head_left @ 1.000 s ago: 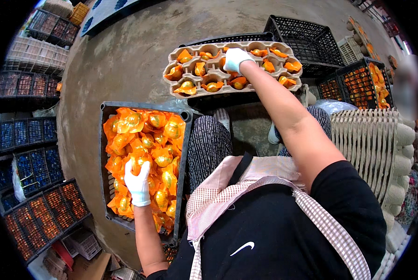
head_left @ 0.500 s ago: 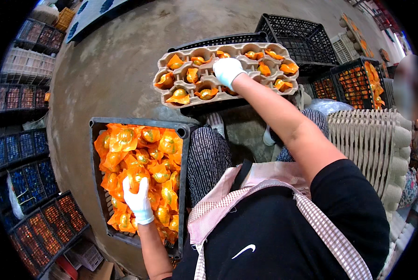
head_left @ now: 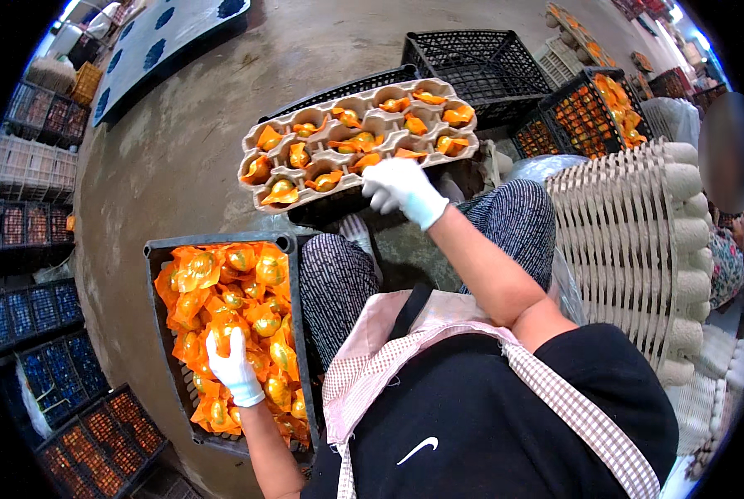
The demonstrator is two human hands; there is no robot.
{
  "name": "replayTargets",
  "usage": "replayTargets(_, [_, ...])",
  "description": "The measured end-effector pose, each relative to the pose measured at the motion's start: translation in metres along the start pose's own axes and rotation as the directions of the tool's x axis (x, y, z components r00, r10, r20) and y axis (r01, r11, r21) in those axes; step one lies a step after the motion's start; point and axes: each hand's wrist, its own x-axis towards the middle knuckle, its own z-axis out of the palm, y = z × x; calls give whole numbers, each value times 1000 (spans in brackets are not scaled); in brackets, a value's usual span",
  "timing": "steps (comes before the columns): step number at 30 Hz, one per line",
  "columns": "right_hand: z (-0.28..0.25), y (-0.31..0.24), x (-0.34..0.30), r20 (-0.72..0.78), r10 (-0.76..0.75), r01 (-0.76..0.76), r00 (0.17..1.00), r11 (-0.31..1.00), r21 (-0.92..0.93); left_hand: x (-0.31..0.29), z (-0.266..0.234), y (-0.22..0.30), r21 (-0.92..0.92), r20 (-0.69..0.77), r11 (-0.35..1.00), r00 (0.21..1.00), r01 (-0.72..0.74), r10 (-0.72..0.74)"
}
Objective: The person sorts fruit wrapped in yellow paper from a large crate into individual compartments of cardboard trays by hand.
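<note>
My left hand (head_left: 235, 368), in a white glove, is in the dark crate (head_left: 161, 333) at my left, which is heaped with round fruits in orange wrappers. Its thumb and fingers close around one wrapped fruit (head_left: 226, 323) on the heap. Also gloved in white, my right hand (head_left: 404, 190) is just off the near edge of the moulded pulp tray (head_left: 339, 190). Its slightly curled fingers are apart, and no fruit shows in them. Many of the tray's cups hold wrapped fruits (head_left: 326, 180); some cups are bare.
An empty black crate (head_left: 476, 75) stands beyond the tray, with a filled crate (head_left: 592, 116) beside it. Stacked pulp trays (head_left: 621, 249) rise close at my right. Stacked crates (head_left: 39, 312) line the left side; a blue pallet (head_left: 168, 46) lies at the far left.
My right hand has moved from the tray's middle back to its near edge, and a wrapped fruit shows where it was. My left hand stays at the fruit. The view has shifted.
</note>
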Motion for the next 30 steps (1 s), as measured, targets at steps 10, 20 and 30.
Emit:
replayTargets(10, [33,103,111,-104,38,66,994,550,832,16,4,-28,-112,-46,992,998,-57,52])
replayTargets(20, [-54,26,40,-249,-341,420,907,666,616,22,-20,-62,65,-19,998,1000,-19,20])
replayTargets(30, [-355,-122,93,-394,-343,446,853,870,208,28,-15,-44,111,-2,993,999,32,-32])
